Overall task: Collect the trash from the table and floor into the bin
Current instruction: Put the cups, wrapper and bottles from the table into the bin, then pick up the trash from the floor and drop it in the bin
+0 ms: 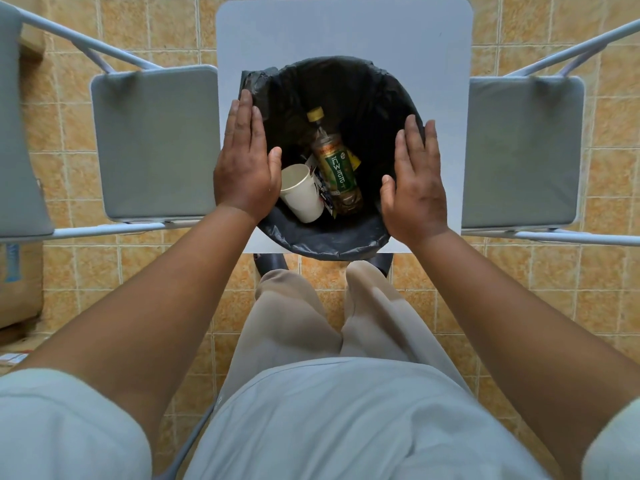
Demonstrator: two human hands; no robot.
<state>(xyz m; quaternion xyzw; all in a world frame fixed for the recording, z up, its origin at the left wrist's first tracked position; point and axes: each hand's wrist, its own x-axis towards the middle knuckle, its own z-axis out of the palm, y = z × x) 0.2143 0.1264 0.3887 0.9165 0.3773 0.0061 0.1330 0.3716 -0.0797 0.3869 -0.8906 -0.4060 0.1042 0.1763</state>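
Black liner folds over the rim of the bin (332,242), which stands on the table (343,32) at its near edge, overhanging slightly. Inside lie a bottle (337,171), a paper cup (300,194) and wrappers. The left hand (246,161) and right hand (414,183) flank the rim, flat and empty-palmed. Likely next: press both sides evenly, lift level. Chairs stand either side.

The person wore a pale grey-green short-sleeved shirt (332,420) of smooth, light fabric, its loose sleeves ending above the elbows and its hem hanging untucked over the waist. Below it were beige, softly creased long trousers (304,317) of thin cloth, and dark rounded shoe toes (272,263) showed at their ends. Both forearms, wrists and hands were bare, with no watch, ring or glove.
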